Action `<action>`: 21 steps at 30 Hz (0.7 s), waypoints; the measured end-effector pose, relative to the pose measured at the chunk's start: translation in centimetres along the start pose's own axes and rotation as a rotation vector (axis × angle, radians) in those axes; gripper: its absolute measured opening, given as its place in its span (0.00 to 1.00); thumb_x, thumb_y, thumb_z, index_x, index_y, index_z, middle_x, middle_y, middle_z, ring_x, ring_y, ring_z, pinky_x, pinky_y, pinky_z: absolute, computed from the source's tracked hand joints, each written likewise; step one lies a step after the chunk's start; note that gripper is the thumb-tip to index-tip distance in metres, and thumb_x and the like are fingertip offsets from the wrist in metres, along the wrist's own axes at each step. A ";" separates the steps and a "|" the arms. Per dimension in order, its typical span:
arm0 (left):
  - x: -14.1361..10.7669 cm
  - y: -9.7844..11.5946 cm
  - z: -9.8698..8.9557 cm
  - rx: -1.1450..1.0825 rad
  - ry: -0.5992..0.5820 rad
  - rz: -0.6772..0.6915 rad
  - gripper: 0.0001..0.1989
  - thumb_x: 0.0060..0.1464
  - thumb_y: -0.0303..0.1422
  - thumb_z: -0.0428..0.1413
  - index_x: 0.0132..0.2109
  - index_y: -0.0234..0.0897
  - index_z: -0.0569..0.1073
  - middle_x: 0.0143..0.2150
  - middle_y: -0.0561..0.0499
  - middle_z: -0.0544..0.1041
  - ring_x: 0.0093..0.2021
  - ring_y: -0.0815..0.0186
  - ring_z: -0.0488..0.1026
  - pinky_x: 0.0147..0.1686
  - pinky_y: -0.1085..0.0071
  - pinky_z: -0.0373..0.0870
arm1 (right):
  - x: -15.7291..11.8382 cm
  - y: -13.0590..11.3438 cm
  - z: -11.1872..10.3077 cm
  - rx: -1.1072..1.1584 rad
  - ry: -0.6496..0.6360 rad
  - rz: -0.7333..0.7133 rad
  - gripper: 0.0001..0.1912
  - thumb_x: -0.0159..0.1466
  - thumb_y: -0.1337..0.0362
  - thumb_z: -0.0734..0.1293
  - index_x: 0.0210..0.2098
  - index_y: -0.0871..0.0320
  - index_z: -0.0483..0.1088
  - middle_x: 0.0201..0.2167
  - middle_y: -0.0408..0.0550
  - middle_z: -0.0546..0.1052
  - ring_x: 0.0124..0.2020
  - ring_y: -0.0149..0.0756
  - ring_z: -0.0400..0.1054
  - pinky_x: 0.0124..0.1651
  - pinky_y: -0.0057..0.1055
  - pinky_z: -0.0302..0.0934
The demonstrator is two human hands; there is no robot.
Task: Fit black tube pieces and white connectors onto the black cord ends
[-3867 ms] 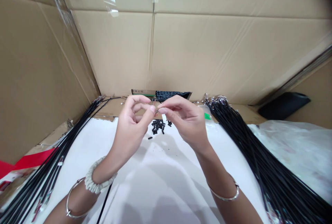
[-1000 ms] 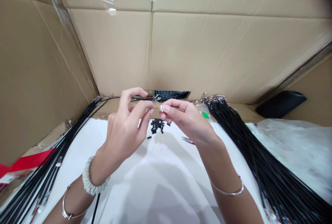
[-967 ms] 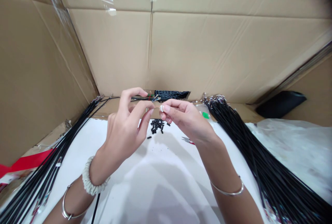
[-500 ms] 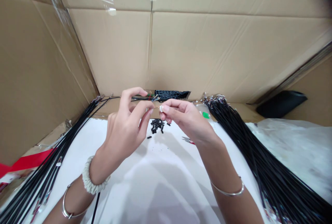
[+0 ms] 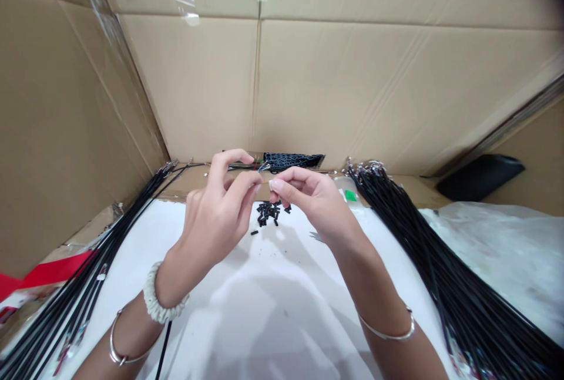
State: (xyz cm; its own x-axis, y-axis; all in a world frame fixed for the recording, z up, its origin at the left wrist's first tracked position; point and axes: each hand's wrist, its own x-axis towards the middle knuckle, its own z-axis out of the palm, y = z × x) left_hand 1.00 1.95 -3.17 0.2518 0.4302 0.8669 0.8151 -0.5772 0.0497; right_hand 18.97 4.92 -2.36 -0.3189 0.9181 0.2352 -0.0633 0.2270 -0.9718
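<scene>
Left hand (image 5: pixel 215 212) pinches a thin yellowish wire (image 5: pixel 265 182), and right hand (image 5: pixel 318 208) grasps a small white piece (image 5: pixel 271 185) beside it, both at frame centre. Short black tubes (image 5: pixel 267 212) lie just below, near the far edge of a smooth white tabletop (image 5: pixel 264 303). That surface spreads through the lower centre, giving the forearms room between long black cable bundles (image 5: pixel 423 245) at lower left and right. Tan cardboard walls (image 5: pixel 317 86) close off the top and both sides.
</scene>
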 end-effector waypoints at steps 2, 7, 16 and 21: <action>0.0 0.0 0.1 0.010 0.012 0.013 0.03 0.64 0.25 0.55 0.41 0.35 0.73 0.51 0.43 0.75 0.21 0.80 0.61 0.18 0.78 0.53 | 0.0 0.1 0.1 -0.001 -0.001 0.002 0.10 0.60 0.58 0.74 0.28 0.57 0.74 0.24 0.42 0.77 0.27 0.27 0.67 0.33 0.27 0.63; -0.1 0.0 0.2 0.026 0.043 0.027 0.03 0.65 0.25 0.55 0.41 0.34 0.73 0.50 0.44 0.76 0.20 0.80 0.62 0.17 0.78 0.51 | 0.2 0.2 0.3 -0.002 0.003 0.006 0.12 0.59 0.56 0.75 0.29 0.57 0.74 0.24 0.42 0.77 0.27 0.29 0.67 0.33 0.28 0.63; -0.2 0.1 0.5 0.039 0.046 0.013 0.04 0.66 0.28 0.55 0.40 0.36 0.73 0.50 0.46 0.76 0.22 0.79 0.67 0.17 0.78 0.52 | 0.1 0.1 0.3 0.011 -0.009 0.002 0.10 0.60 0.57 0.73 0.29 0.57 0.74 0.24 0.42 0.77 0.27 0.29 0.67 0.33 0.29 0.62; -0.2 0.1 0.5 0.046 0.054 0.021 0.03 0.65 0.26 0.55 0.40 0.36 0.72 0.50 0.46 0.77 0.22 0.79 0.67 0.17 0.78 0.52 | 0.1 0.3 0.5 0.016 -0.008 -0.008 0.10 0.61 0.58 0.74 0.29 0.57 0.74 0.24 0.42 0.77 0.27 0.28 0.66 0.33 0.27 0.61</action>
State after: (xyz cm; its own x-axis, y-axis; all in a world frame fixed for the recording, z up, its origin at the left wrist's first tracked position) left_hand 1.31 2.20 -3.58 0.2419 0.3797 0.8929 0.8333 -0.5527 0.0093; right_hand 18.44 4.91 -2.63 -0.3258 0.9136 0.2432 -0.0808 0.2294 -0.9700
